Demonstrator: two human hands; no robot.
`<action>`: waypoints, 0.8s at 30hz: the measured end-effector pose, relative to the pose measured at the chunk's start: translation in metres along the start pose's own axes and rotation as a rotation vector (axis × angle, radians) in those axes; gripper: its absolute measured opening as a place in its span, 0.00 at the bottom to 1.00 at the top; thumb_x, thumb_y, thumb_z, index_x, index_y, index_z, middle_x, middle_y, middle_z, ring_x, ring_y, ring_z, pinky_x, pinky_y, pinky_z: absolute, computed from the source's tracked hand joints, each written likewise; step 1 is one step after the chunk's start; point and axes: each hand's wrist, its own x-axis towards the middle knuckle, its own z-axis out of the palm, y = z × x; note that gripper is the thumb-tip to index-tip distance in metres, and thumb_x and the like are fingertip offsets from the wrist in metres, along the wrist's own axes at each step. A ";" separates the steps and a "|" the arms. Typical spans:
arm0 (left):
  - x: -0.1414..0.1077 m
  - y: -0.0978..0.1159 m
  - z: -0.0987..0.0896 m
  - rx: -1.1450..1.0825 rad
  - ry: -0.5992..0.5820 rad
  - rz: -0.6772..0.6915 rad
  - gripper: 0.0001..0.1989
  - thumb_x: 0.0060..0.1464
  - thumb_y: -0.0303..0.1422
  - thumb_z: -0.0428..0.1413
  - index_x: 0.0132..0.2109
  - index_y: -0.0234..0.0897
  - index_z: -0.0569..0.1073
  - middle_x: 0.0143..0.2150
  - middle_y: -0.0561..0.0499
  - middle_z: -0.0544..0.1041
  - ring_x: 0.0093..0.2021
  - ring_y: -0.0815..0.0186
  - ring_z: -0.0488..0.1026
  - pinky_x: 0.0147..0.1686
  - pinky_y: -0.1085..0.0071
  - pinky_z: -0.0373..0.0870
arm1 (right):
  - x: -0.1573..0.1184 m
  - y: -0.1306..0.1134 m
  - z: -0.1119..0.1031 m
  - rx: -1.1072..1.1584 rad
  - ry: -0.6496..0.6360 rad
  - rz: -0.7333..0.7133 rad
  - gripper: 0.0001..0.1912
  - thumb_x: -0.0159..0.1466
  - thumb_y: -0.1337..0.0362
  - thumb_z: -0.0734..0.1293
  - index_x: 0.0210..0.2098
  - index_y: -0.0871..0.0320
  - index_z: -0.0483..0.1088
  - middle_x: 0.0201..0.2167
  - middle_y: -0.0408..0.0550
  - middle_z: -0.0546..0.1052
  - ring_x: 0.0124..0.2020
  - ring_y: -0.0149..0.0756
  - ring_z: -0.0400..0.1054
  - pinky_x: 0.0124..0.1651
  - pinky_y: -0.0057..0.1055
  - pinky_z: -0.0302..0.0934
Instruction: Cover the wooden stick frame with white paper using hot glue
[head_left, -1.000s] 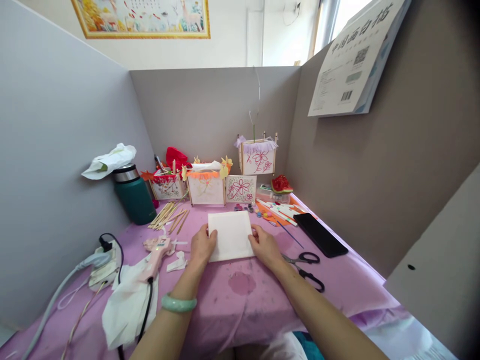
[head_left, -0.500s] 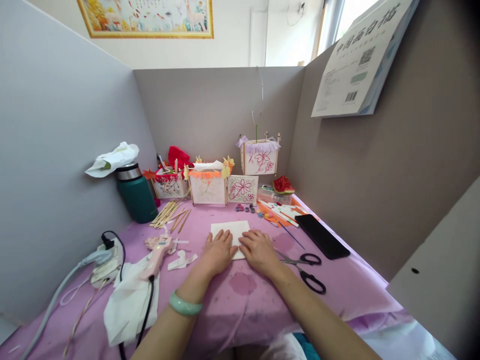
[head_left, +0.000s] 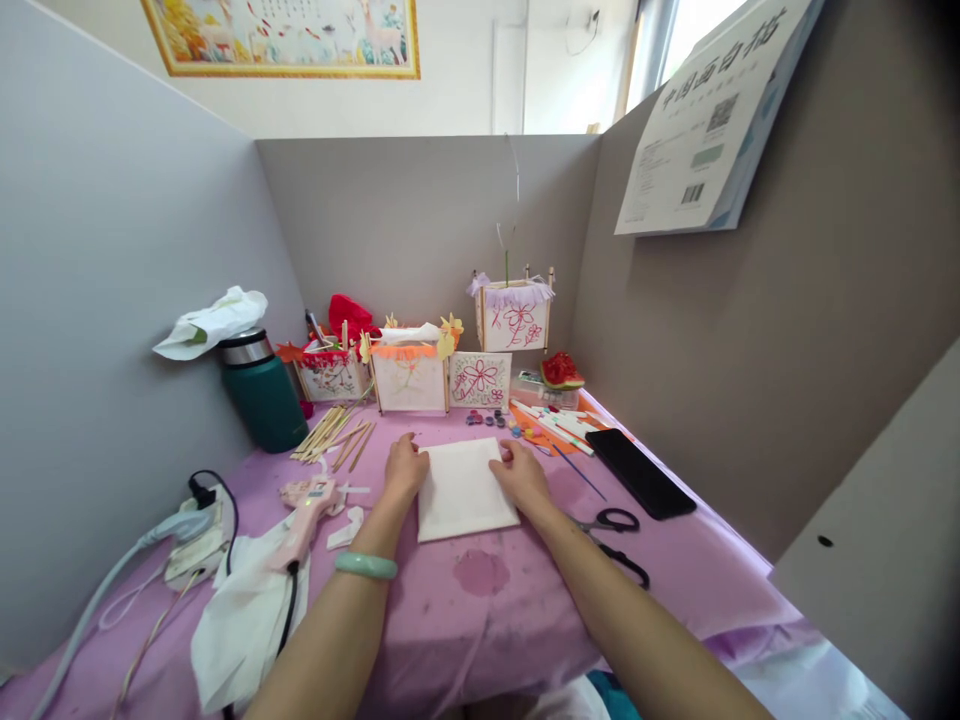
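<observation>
A plain white square panel (head_left: 466, 495) lies between my hands over the purple tablecloth; whether it is lifted or tilted a little I cannot tell. My left hand (head_left: 406, 467) grips its far left edge, fingers curled. At the far right edge my right hand (head_left: 520, 474) pinches it between thumb and fingers. Black-handled scissors (head_left: 619, 520) lie to the right of my right forearm, their blades partly hidden by it. Left of my left wrist, a pink glue gun (head_left: 306, 515) rests on white tissue (head_left: 244, 620), with white scraps (head_left: 345, 530) beside it.
Decorated box lanterns (head_left: 410, 378) and a flower-drawn panel (head_left: 481, 380) stand at the back. Wooden sticks (head_left: 330, 435) and a green bottle (head_left: 264, 400) are at left, near a power strip (head_left: 202, 540). A black phone (head_left: 640, 473) and thin blue stick (head_left: 579, 472) lie right.
My hands have gone from lying flat on the white panel to gripping its side edges. More of the panel shows, and it reaches nearer to me. The view has shifted slightly.
</observation>
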 end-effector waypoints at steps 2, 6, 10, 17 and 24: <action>-0.004 0.001 -0.005 -0.166 -0.018 0.047 0.16 0.60 0.38 0.53 0.52 0.35 0.68 0.50 0.46 0.72 0.45 0.62 0.73 0.43 0.59 0.73 | -0.003 -0.002 -0.005 0.109 0.087 -0.063 0.15 0.67 0.60 0.62 0.50 0.61 0.67 0.39 0.48 0.74 0.36 0.34 0.70 0.40 0.35 0.68; -0.016 0.014 -0.017 -0.450 -0.035 0.185 0.15 0.59 0.40 0.54 0.46 0.33 0.72 0.39 0.50 0.75 0.34 0.67 0.73 0.34 0.68 0.72 | -0.014 -0.020 -0.023 0.271 0.270 -0.277 0.16 0.67 0.60 0.58 0.51 0.59 0.67 0.37 0.49 0.72 0.37 0.35 0.67 0.40 0.33 0.66; -0.029 0.031 -0.032 -0.632 0.039 0.305 0.17 0.52 0.44 0.57 0.43 0.37 0.75 0.36 0.52 0.76 0.33 0.68 0.72 0.31 0.75 0.67 | -0.027 -0.037 -0.044 0.304 0.369 -0.460 0.16 0.66 0.61 0.59 0.52 0.57 0.67 0.41 0.51 0.70 0.38 0.37 0.66 0.39 0.34 0.65; -0.046 0.041 -0.042 -0.706 -0.069 0.401 0.17 0.46 0.39 0.63 0.43 0.38 0.76 0.35 0.52 0.75 0.34 0.67 0.71 0.31 0.75 0.67 | -0.039 -0.060 -0.073 0.023 0.334 -0.731 0.19 0.63 0.61 0.66 0.54 0.48 0.68 0.53 0.51 0.68 0.54 0.47 0.60 0.57 0.48 0.54; -0.049 0.031 -0.035 -0.752 -0.158 0.359 0.21 0.45 0.40 0.64 0.47 0.38 0.73 0.41 0.49 0.76 0.38 0.64 0.73 0.35 0.73 0.70 | -0.038 -0.075 -0.071 -0.166 0.229 -0.839 0.17 0.65 0.60 0.62 0.54 0.52 0.68 0.51 0.51 0.72 0.52 0.45 0.61 0.56 0.47 0.50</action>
